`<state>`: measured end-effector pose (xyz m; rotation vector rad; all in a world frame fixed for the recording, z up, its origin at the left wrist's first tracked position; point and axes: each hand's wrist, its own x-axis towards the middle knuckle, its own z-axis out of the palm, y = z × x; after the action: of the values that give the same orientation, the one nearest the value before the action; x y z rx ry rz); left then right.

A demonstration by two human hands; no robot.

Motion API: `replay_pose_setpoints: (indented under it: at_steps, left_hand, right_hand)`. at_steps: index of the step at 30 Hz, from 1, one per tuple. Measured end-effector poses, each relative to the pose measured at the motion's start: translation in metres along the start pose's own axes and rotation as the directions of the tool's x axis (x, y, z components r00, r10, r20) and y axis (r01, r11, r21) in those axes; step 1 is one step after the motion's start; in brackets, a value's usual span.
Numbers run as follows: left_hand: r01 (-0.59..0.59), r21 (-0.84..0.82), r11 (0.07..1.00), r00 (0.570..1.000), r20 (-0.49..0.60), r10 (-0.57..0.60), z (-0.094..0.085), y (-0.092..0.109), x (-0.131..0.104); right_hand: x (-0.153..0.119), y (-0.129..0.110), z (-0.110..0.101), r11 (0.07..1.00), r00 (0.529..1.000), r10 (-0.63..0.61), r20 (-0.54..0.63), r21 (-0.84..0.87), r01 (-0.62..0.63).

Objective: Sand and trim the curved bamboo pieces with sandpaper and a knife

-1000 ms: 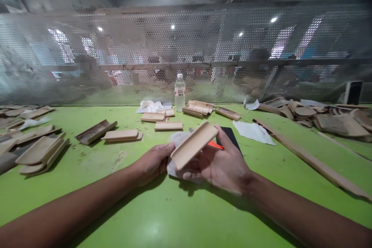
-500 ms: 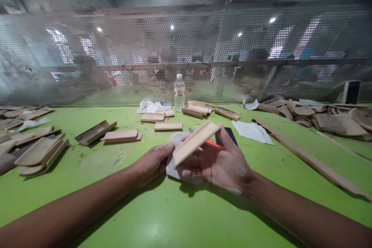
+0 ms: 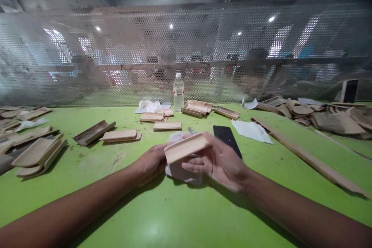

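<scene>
A pale, shallow curved bamboo piece (image 3: pixel 187 148) is tilted above the green table, its right end raised. My right hand (image 3: pixel 225 164) grips it by that end, slightly blurred, with the thumb on top and fingers beneath. Below the bamboo lies a grey sheet of sandpaper (image 3: pixel 183 174), partly covered by the piece and the fingers. My left hand (image 3: pixel 151 164) is closed on the left edge of the sandpaper. Its fingertips are hidden behind the bamboo's left end. Just beyond my hands, a blade tip (image 3: pixel 192 130) shows.
A black phone (image 3: pixel 227 140) lies beyond my right hand. Bamboo pieces (image 3: pixel 120 135) are spread at left and centre, with a heap (image 3: pixel 334 118) at right. A long strip (image 3: pixel 308 157) crosses the right side. A water bottle (image 3: pixel 178 93) stands before a perforated screen (image 3: pixel 130 42).
The bamboo piece has dropped and swung flatter, its left end moving left toward my left hand. My right hand has turned with it, uncovering more of the phone. The orange-red strip is now out of sight.
</scene>
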<state>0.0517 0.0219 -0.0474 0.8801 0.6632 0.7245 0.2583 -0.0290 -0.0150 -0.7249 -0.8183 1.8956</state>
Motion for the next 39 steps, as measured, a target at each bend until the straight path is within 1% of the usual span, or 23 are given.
replay_pose_setpoints:
  at_steps: [3,5,7,10,12,14,15,16,17,19,20,21,22,23,24,27,29,32,34,39]
  left_hand:
    - [-0.006,-0.015,1.0,0.999,-0.05,0.005,0.002,0.0,-0.001]
    - [0.005,-0.021,1.0,0.998,-0.056,-0.006,0.003,0.001,-0.002]
    - [0.013,-0.022,1.0,0.999,-0.045,-0.014,0.004,0.003,-0.003]
    - [0.022,0.016,1.0,0.999,-0.026,-0.021,0.006,0.003,-0.005]
    - [-0.004,0.08,0.997,1.0,-0.026,0.006,0.006,0.002,-0.006]
    - [-0.067,0.21,0.975,0.997,-0.035,0.076,0.006,0.0,-0.009]
    - [-0.105,0.317,0.943,0.992,-0.03,0.12,0.006,0.0,-0.01]
    - [-0.144,0.442,0.886,0.986,-0.013,0.167,0.007,-0.001,-0.012]
    - [-0.178,0.569,0.803,0.978,0.012,0.208,0.008,0.0,-0.014]
    - [-0.217,0.769,0.601,0.963,0.067,0.261,0.01,0.0,-0.018]
    - [-0.222,0.825,0.519,0.958,0.086,0.274,0.012,0.001,-0.02]
    - [-0.224,0.858,0.463,0.954,0.096,0.282,0.013,0.001,-0.021]
    - [-0.223,0.875,0.429,0.953,0.104,0.283,0.014,0.002,-0.022]
    - [-0.225,0.881,0.415,0.954,0.113,0.277,0.015,0.002,-0.023]
    - [-0.23,0.879,0.419,0.956,0.124,0.264,0.015,0.002,-0.024]
    - [-0.24,0.84,0.486,0.965,0.154,0.212,0.014,0.001,-0.024]
    - [-0.248,0.815,0.524,0.966,0.166,0.2,0.014,0.0,-0.024]
    - [-0.257,0.809,0.528,0.964,0.176,0.199,0.014,0.0,-0.025]
    - [-0.253,0.81,0.528,0.965,0.172,0.199,0.015,0.0,-0.025]
    - [-0.243,0.818,0.521,0.964,0.142,0.227,0.014,-0.002,-0.023]
  right_hand:
    - [0.004,0.003,-0.002,0.995,0.996,0.002,-0.086,-0.094,-0.01]
    - [0.007,0.006,-0.004,0.991,0.996,0.003,-0.087,-0.13,-0.014]
    - [0.008,0.007,-0.006,0.989,0.998,0.0,-0.065,-0.149,-0.009]
    - [0.008,0.008,-0.007,0.978,0.998,-0.02,-0.068,-0.209,0.005]
    - [0.006,0.008,-0.006,0.944,0.993,-0.055,-0.106,-0.33,0.017]
    - [0.003,0.008,-0.004,0.856,0.98,-0.128,-0.152,-0.515,0.032]
    - [0.002,0.009,-0.003,0.797,0.972,-0.166,-0.164,-0.603,0.035]
    - [0.0,0.01,-0.003,0.737,0.966,-0.198,-0.167,-0.675,0.035]
    - [-0.001,0.012,-0.002,0.687,0.962,-0.221,-0.159,-0.725,0.038]
    - [-0.001,0.015,-0.002,0.633,0.965,-0.231,-0.122,-0.772,0.054]
    - [-0.001,0.016,-0.003,0.62,0.968,-0.231,-0.099,-0.782,0.068]
    - [-0.001,0.018,-0.004,0.608,0.969,-0.236,-0.073,-0.789,0.088]
    - [-0.001,0.019,-0.005,0.594,0.968,-0.245,-0.048,-0.797,0.111]
    - [-0.001,0.019,-0.007,0.578,0.966,-0.257,-0.029,-0.806,0.129]
    - [-0.001,0.02,-0.008,0.558,0.964,-0.266,-0.019,-0.818,0.139]
    - [-0.002,0.018,-0.01,0.485,0.957,-0.291,-0.008,-0.863,0.14]
    - [-0.003,0.016,-0.01,0.399,0.946,-0.322,0.019,-0.904,0.154]
    - [-0.004,0.013,-0.008,0.264,0.936,-0.346,0.07,-0.95,0.168]
    - [-0.005,0.011,-0.007,0.229,0.941,-0.325,0.088,-0.959,0.169]
    - [-0.005,0.009,-0.005,0.187,0.951,-0.284,0.123,-0.965,0.181]
